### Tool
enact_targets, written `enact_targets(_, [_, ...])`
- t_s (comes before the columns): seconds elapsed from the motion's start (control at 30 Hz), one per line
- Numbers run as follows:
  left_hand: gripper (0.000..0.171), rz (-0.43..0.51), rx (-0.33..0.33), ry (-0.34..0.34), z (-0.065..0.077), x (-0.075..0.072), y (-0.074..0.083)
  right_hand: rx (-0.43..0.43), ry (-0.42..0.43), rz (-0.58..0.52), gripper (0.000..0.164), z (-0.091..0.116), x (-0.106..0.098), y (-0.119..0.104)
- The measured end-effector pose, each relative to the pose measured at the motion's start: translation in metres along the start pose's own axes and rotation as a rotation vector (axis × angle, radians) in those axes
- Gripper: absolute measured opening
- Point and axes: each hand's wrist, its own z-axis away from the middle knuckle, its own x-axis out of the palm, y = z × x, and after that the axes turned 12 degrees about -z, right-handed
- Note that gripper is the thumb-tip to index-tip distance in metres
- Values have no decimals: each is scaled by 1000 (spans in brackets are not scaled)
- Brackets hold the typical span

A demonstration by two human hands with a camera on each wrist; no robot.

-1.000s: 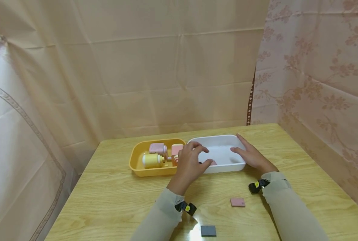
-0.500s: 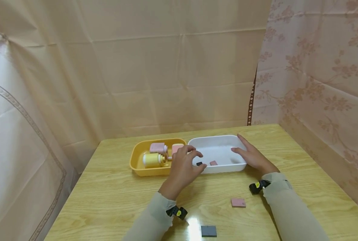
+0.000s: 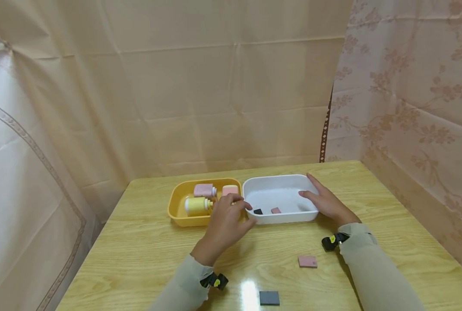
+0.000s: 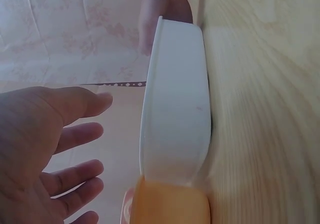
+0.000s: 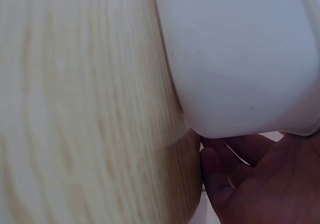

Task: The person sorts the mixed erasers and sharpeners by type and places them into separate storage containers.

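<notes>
My left hand (image 3: 224,222) hovers over the meeting edges of the yellow tray (image 3: 190,222) and the white tray (image 3: 289,218). Its fingers are relaxed and spread, with nothing between them, as the left wrist view also shows. At the white tray's right end, my right hand (image 3: 329,204) grips the wall, thumb over the rim and fingers outside; the right wrist view shows that hand (image 5: 272,181) against the tray's end. Inside the white tray, near its front wall, lie a small black tile (image 3: 257,211) and a small pink tile (image 3: 276,210).
The yellow tray holds a yellow bottle (image 3: 195,206), a lilac bottle (image 3: 203,190) and a pink item (image 3: 230,190), partly hidden by my left hand. Nearer on the wooden table (image 3: 137,263) lie a flat pink piece (image 3: 307,261) and a dark grey piece (image 3: 269,298).
My left hand has moved left and slightly down, from over the white tray to the trays' meeting edges, uncovering the black and pink tiles. My right hand stays on the white tray.
</notes>
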Motion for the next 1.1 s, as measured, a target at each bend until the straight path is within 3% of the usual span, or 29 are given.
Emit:
enact_targets(0.2, [26, -5, 44, 7, 14, -6, -16, 14, 5, 20, 90, 0, 0, -1])
enact_targets(0.77, [32, -22, 27, -53, 53, -16, -42, 4, 0, -5, 91, -3, 0, 2])
enact_targets(1.1, [34, -25, -18, -141, 79, -22, -54, 11, 6, 1, 91, -3, 1, 2])
